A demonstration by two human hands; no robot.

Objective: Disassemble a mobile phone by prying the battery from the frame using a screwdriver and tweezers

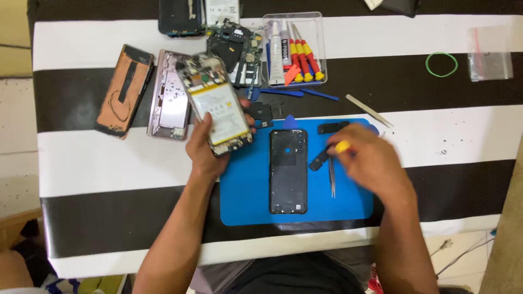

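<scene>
My left hand (206, 148) holds an opened phone (216, 103) with its battery and circuit board exposed, raised above the left edge of the blue work mat (245, 196). My right hand (370, 160) is blurred over the mat's right side and grips a tool with a yellow end (342, 146). A black phone back cover (288, 170) lies in the middle of the mat. Tweezers (332, 177) and a small black part (319, 160) lie just left of my right hand.
A clear tray (321, 32) with red-and-yellow screwdrivers and a glue tube stands at the back. Other phone bodies (169, 100) and a brown back panel (124, 90) lie at left. A green rubber band (441, 64) and a plastic bag (489, 51) sit at right.
</scene>
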